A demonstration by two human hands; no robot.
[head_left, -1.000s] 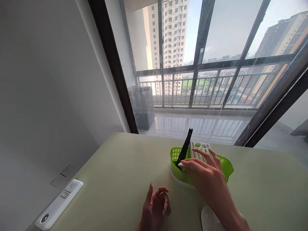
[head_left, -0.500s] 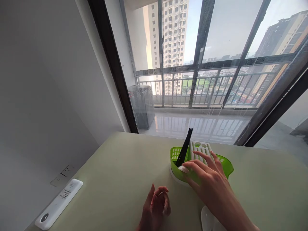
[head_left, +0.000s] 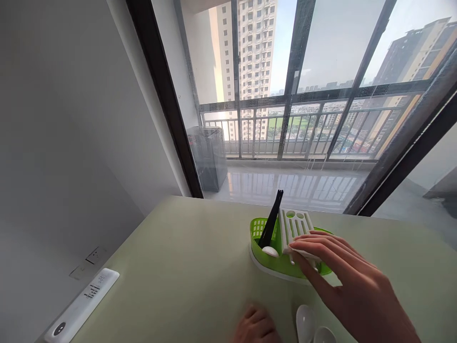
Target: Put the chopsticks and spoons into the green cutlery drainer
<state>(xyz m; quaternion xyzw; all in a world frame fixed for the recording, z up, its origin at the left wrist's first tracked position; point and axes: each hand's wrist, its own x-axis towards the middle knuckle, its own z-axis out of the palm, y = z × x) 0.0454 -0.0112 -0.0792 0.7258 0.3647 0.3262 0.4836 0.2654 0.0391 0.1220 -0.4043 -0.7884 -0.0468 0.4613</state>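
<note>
My right hand (head_left: pixel 353 276) reaches over the front of a green caddy (head_left: pixel 271 267) with a pale base. Its thumb and fingers close on the front edge of the white slotted rack (head_left: pixel 293 225) set in the caddy. Black chopsticks (head_left: pixel 273 219) lean upright in the left compartment. A white spoon (head_left: pixel 270 251) rests at that compartment's front rim, apart from my hand. Low in the view, my left hand (head_left: pixel 255 326) is blurred with its fingers bent downward; their tips are hidden. Right of it, two white spoons (head_left: pixel 305 321) (head_left: pixel 324 335) lie on the table.
The pale green table (head_left: pixel 185 267) ends at a glass door with dark frames. A white device with a small display (head_left: pixel 84 305) lies along the left edge by the wall. A wall socket (head_left: pixel 94 255) is above it. Beyond the glass stands a dark cabinet-like box (head_left: pixel 207 157).
My right hand has left the spoon at the caddy's rim and shifted right to the rack. My left hand has moved down and right, its fingers turning downward. The spoons on the table show more.
</note>
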